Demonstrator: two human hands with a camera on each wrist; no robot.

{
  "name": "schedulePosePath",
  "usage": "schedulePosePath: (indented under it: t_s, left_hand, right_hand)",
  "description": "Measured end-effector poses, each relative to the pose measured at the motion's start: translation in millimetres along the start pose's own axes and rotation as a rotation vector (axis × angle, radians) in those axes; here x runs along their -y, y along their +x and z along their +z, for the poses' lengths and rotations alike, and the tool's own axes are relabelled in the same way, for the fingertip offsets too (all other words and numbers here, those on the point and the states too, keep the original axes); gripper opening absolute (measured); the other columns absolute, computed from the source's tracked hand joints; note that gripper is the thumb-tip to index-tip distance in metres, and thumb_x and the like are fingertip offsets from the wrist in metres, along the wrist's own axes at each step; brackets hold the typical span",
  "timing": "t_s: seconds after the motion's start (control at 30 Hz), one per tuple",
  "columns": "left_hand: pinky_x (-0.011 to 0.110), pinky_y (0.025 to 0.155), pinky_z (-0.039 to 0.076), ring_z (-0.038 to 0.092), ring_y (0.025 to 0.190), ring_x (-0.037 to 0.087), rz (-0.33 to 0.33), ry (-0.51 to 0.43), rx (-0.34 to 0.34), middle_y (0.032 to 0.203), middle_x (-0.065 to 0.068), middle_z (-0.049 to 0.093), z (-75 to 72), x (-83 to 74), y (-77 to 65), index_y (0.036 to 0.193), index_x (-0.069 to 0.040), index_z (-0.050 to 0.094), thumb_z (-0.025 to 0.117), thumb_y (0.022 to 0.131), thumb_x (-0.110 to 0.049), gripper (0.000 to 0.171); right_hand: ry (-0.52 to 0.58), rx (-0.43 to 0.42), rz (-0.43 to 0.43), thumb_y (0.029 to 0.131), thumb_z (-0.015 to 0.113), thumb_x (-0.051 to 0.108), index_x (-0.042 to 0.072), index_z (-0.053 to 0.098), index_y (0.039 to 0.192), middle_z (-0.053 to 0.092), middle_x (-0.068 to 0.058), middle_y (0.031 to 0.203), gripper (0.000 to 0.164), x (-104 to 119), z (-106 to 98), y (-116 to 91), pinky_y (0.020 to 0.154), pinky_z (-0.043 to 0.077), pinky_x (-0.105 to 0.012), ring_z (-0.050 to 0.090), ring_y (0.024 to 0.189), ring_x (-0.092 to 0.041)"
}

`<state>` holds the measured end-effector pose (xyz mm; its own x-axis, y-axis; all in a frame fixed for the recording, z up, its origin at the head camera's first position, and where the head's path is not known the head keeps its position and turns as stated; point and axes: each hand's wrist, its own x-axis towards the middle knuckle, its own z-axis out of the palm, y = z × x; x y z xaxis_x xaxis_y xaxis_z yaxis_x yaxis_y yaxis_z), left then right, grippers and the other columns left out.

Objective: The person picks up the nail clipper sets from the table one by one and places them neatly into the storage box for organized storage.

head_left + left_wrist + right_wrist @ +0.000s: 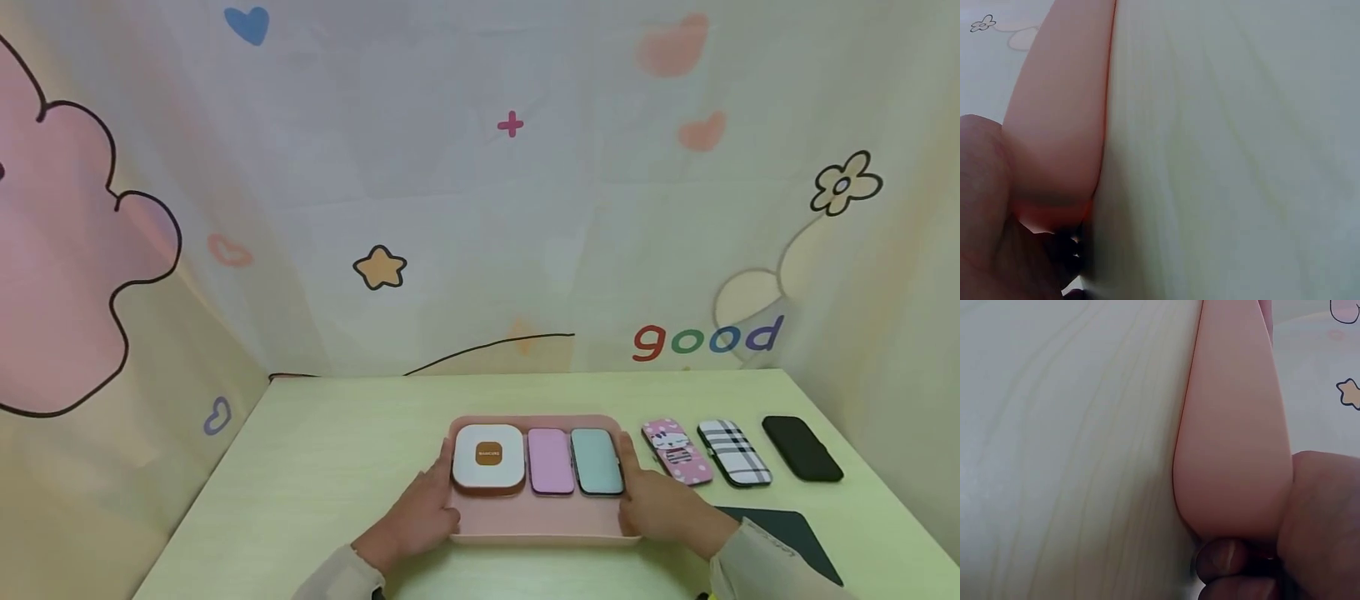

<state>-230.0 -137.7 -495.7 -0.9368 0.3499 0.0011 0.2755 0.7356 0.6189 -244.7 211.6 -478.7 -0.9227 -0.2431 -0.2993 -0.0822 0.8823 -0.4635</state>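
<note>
A pink tray (540, 518) rests low in the middle of the head view, gripped at both short ends. My left hand (416, 515) holds its left end and my right hand (663, 507) its right end. In the right wrist view, curled fingertips (1219, 557) tuck under the tray's corner. The left wrist view has the thumb (982, 181) against the tray wall (1063, 112). Along the tray's back lie a white square case (489, 477) with a brown label, a lilac slim case (551, 462) and a mint slim case (597, 462).
Right of the tray, a pink cartoon-print case (678, 450), a plaid case (735, 452) and a black case (802, 448) lie in a row on the pale wooden table (300, 467). A dark flat sheet (795, 537) lies partly behind the right forearm. A printed curtain (450, 167) hangs behind.
</note>
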Motion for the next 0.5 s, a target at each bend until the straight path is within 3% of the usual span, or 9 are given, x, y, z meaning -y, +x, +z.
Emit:
schedulePosePath:
  t_s: [0.17,0.27,0.37,0.43,0.5]
  left_hand:
    - [0.062,0.118,0.020,0.025,0.151,0.031,0.001,0.008,0.018,0.164,0.022,0.020,-1.9,-2.0,0.1,0.159,-0.001,-0.004,0.059,0.077,-0.010,0.104]
    - [0.062,0.118,0.021,0.026,0.150,0.031,-0.002,0.024,0.018,0.164,0.021,0.020,-1.9,-1.4,1.2,0.159,-0.001,-0.005,0.058,0.079,-0.010,0.103]
    - [0.062,0.119,0.021,0.025,0.151,0.030,-0.012,0.036,0.018,0.164,0.020,0.020,-0.7,-0.8,2.4,0.159,-0.001,-0.005,0.058,0.079,-0.011,0.103]
    - [0.062,0.118,0.020,0.025,0.151,0.029,-0.015,0.032,0.015,0.164,0.020,0.020,0.1,-0.6,2.9,0.160,-0.001,-0.005,0.058,0.078,-0.010,0.103]
    - [0.062,0.118,0.020,0.025,0.151,0.029,-0.010,0.025,0.015,0.164,0.021,0.022,0.3,-0.6,2.9,0.159,-0.001,-0.005,0.058,0.078,-0.010,0.103]
  right_hand:
    - [-0.026,-0.004,-0.034,0.087,0.061,0.019,0.008,-0.011,0.160,0.061,-0.002,0.074,0.103,-6.7,-3.2,0.2,0.055,0.039,-0.034,0.051,0.059,-0.018]
    - [-0.045,-0.011,-0.067,0.087,0.063,0.024,0.008,-0.008,0.161,0.070,-0.012,0.111,0.103,-10.7,-6.8,0.4,0.059,0.043,-0.036,0.055,0.068,-0.017]
    - [-0.046,-0.023,-0.094,0.092,0.061,0.029,0.007,-0.002,0.161,0.055,-0.018,0.144,0.096,-13.9,-12.2,-1.8,0.071,0.049,-0.040,0.059,0.084,-0.016]
    - [-0.040,-0.052,-0.096,0.096,0.059,0.033,0.011,0.007,0.162,0.062,-0.021,0.132,0.088,-16.5,-15.7,-3.4,0.068,0.049,-0.037,0.060,0.080,-0.015]
    - [-0.031,-0.098,-0.104,0.098,0.059,0.035,0.012,0.017,0.162,0.069,-0.013,0.097,0.080,-20.3,-19.4,-4.9,0.061,0.046,-0.033,0.057,0.070,-0.012]
